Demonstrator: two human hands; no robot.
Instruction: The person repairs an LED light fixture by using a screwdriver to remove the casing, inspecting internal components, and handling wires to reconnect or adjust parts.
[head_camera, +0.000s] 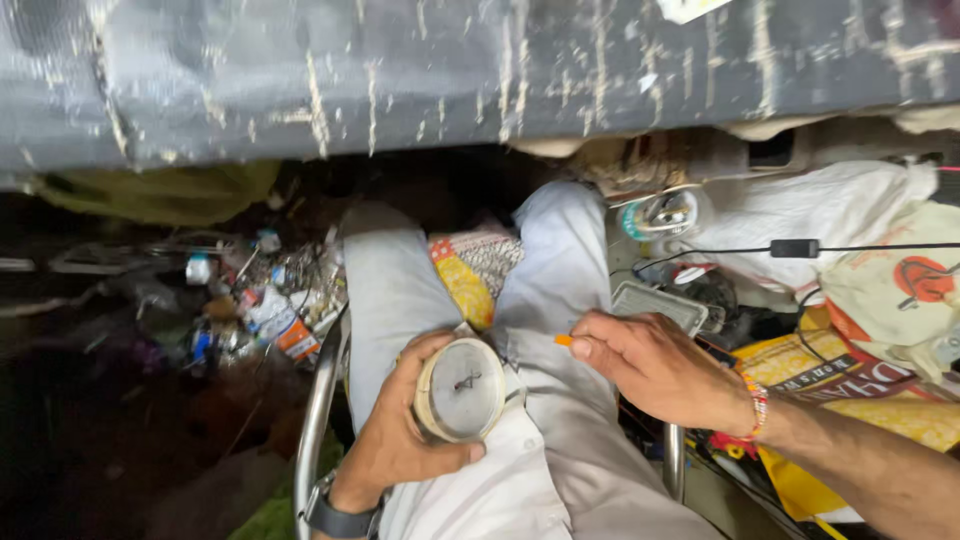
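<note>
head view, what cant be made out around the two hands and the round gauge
- Orange tool: only its tip shows; the right hand hides the rest.
- Round gauge: its back and side are covered by the left hand; dial marks too small.
- Floor clutter: dark, blurred.
- Right forearm: cut by the frame edge.

The person's lap, in pale grey trousers, carries the round dial gauge, which rests on the left thigh with its face turned up. The person sits on a chair with a metal tube frame; a yellow patterned cushion shows between the knees.

The floor to the left is dark and holds a heap of small litter: little bottles, wrappers and bits of wire, lying close together just beside the chair frame.

To the right, white and yellow printed sacks lie piled. A black cable runs across them, and a grey tray sits near the right knee.
</note>
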